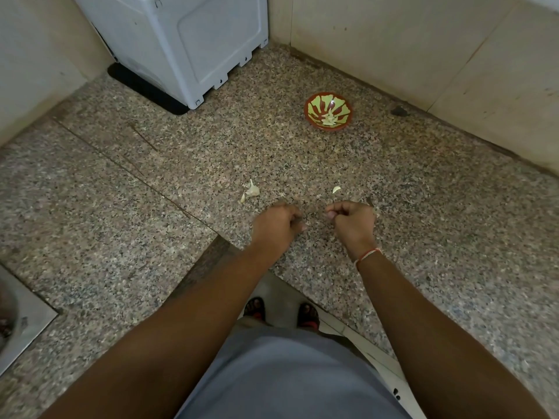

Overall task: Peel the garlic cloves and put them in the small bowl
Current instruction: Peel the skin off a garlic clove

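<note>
Peeling looks well underway: a few pale peeled garlic cloves (pixel 329 119) already lie in the small red-and-green patterned bowl (pixel 328 111), set well back on the speckled granite table (pixel 151 237). One unpeeled clove with papery skin (pixel 252 190) and a loose skin scrap (pixel 336 189) lie near the hands. The left hand (pixel 276 226) and right hand (pixel 354 220) are both curled, apart; whether either holds a clove, I cannot tell.
</note>
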